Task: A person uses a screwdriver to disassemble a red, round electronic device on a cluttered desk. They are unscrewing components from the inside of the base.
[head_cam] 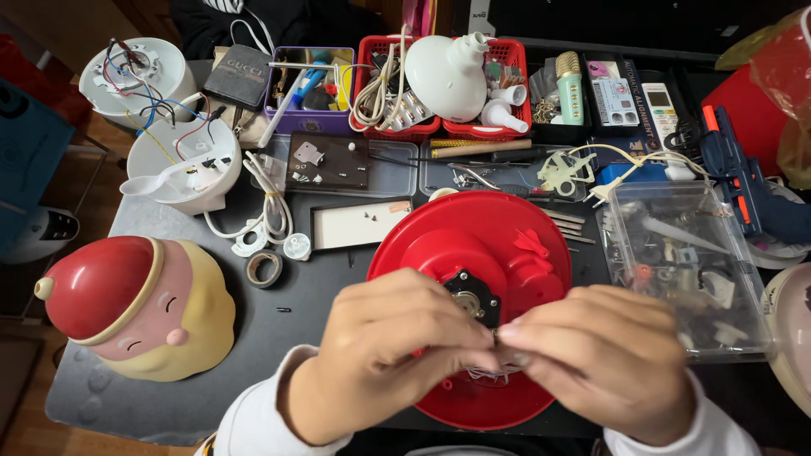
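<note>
A round red plastic housing (439, 253) lies on the dark table in front of me, with a small black and metal motor (471, 301) at its centre. My left hand (389, 359) and my right hand (604, 355) meet over its near half, fingertips pinched together on a tiny dark part (496, 336) just below the motor. Thin wires hang under the fingers; what exactly is pinched is too small to tell.
A red-capped figure-shaped cover (135, 308) sits at the left. White lamp bases with wires (182, 160) are at the back left, red baskets (372, 84) and a white housing (448, 76) behind, a clear parts box (684, 262) at the right, a tape roll (263, 268) nearby.
</note>
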